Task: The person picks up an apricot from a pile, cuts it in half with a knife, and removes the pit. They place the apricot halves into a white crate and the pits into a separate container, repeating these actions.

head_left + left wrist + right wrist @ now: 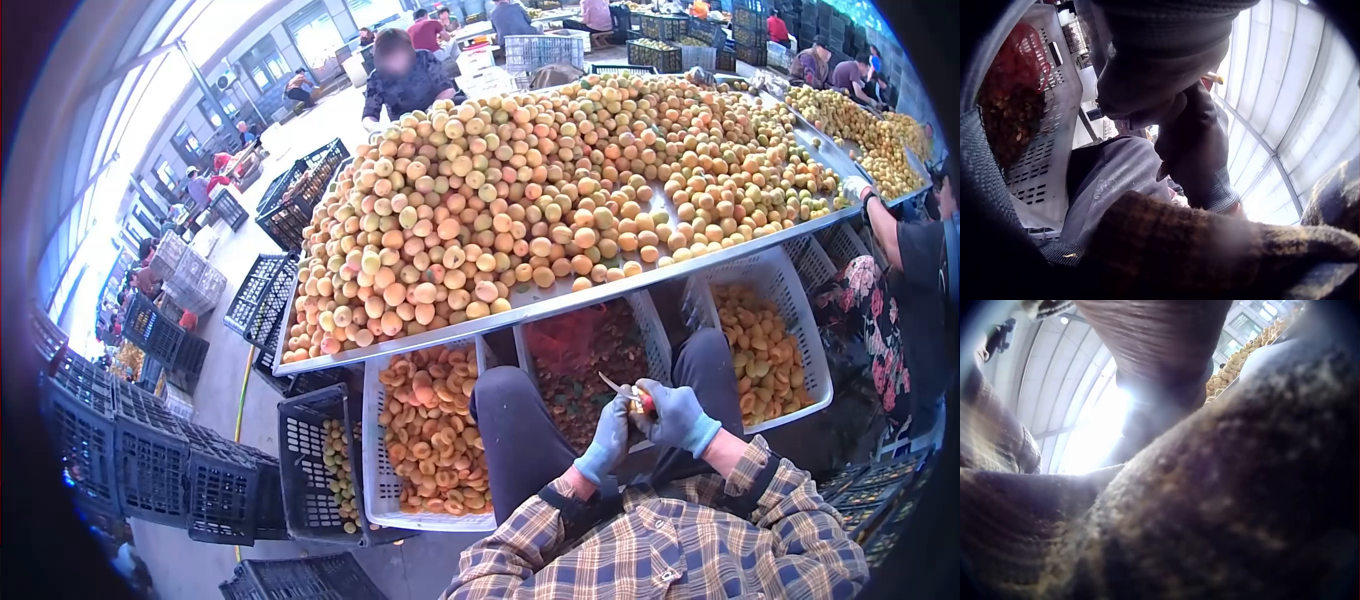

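In the head view, both grey-blue gloved hands meet above the lap. My right hand (682, 416) grips a small knife whose blade (612, 385) points up and to the left. Curled fingers of my left hand (608, 440) hold a small yellow-and-red fruit (645, 401) against the knife, mostly covered by the gloves. The left wrist view shows the two gloves close together in shadow, a yellow-and-red tip (1213, 77) sticking out beside them. Sleeve and glove fill most of the right wrist view, hiding the fingertips.
A metal-edged table (560, 306) heaped with apricots (450, 200) stands ahead. Below are a white crate (375, 450) of halved fruit, a middle crate (655, 345) with dark pits and red netting, and a right crate (815, 370) of halves. Black crates (150, 460) stand left; people sit around.
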Demonstrator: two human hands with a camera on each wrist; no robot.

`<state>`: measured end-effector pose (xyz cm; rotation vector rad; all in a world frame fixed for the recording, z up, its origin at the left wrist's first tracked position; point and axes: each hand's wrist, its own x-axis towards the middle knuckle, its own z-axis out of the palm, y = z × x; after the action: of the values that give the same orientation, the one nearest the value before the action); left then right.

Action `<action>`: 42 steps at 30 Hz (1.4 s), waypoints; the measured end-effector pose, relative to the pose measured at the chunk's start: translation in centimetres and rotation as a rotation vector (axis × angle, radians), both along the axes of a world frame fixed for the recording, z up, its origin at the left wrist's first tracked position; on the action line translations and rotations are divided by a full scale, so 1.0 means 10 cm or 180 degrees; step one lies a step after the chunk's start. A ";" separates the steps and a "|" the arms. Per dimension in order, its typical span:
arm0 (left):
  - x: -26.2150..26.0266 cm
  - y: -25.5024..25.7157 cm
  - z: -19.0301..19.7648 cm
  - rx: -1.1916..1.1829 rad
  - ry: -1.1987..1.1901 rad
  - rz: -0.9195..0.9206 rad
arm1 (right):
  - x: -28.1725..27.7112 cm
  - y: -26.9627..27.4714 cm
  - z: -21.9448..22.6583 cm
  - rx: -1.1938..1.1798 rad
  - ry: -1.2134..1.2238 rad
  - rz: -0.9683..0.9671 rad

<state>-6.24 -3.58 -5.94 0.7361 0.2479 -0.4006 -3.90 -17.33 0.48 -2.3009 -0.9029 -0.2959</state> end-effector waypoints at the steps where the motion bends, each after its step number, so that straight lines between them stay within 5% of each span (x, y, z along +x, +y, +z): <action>1: -0.01 -0.01 0.07 0.0224 0.0052 0.0102 | 0.00 0.01 -0.03 -0.0014 -0.0048 -0.0045; 3: -0.01 0.00 0.10 0.0177 0.0124 0.0138 | 0.00 0.04 -0.07 -0.0003 -0.0145 -0.0183; 4: -0.02 0.00 0.13 0.0119 0.0184 0.0171 | 0.04 0.09 -0.10 0.0796 -0.0002 -0.0304; 6: -0.14 -0.04 0.26 0.0682 -0.0548 0.0069 | 0.22 -0.02 -0.32 0.0908 0.0901 -0.1162; 8: -0.06 -0.08 0.05 0.0410 -0.0466 0.0180 | 0.27 0.01 -0.46 0.1020 0.0890 -0.1132; 10: 0.01 -0.03 0.29 0.0197 0.0090 0.0534 | 0.25 0.01 -0.51 0.1925 0.0181 -0.0954; 12: 0.05 0.22 0.17 -0.1133 -0.0084 0.0195 | 0.07 -0.04 -0.05 0.3282 0.2849 -0.1202; 14: 0.11 0.14 0.09 -0.1555 0.0205 0.0596 | 0.01 -0.05 0.05 0.3551 0.3339 -0.1059; 16: 0.10 0.04 0.17 -0.1408 0.0312 0.0899 | -0.06 -0.11 0.03 0.2741 0.4121 -0.0462; 18: 0.11 0.08 0.06 -0.1730 0.0224 0.0635 | -0.10 0.06 -0.06 0.1904 0.2484 -0.0037; 20: 0.06 0.10 0.27 -0.1588 0.0539 0.0653 | -0.01 0.07 -0.02 0.2183 0.1848 -0.0453; 22: 0.05 0.09 0.30 -0.1527 0.0411 0.0459 | 0.05 -0.04 0.24 0.2955 0.2760 -0.0665; 24: 0.03 0.05 0.31 -0.1470 0.0314 0.0207 | 0.14 -0.01 0.30 0.3703 0.2683 -0.0177; 26: 0.01 0.00 0.33 -0.1256 -0.0099 -0.0324 | 0.12 0.04 0.44 0.3821 0.2538 -0.0329; 30: -0.10 -0.07 0.32 -0.1296 0.0468 -0.0637 | 0.12 0.15 0.47 0.4532 0.2312 -0.0098; 38: -0.19 -0.16 0.29 -0.1119 0.0444 -0.0351 | 0.02 0.21 0.42 0.4264 0.1937 -0.0398; 42: -0.21 -0.26 0.30 -0.0663 0.0221 0.0119 | 0.05 0.31 0.35 0.3213 0.0467 -0.0588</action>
<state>-8.38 -6.22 -2.95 0.5132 0.2804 -0.4103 -3.43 -14.26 3.97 -1.4270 -0.3197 -0.5105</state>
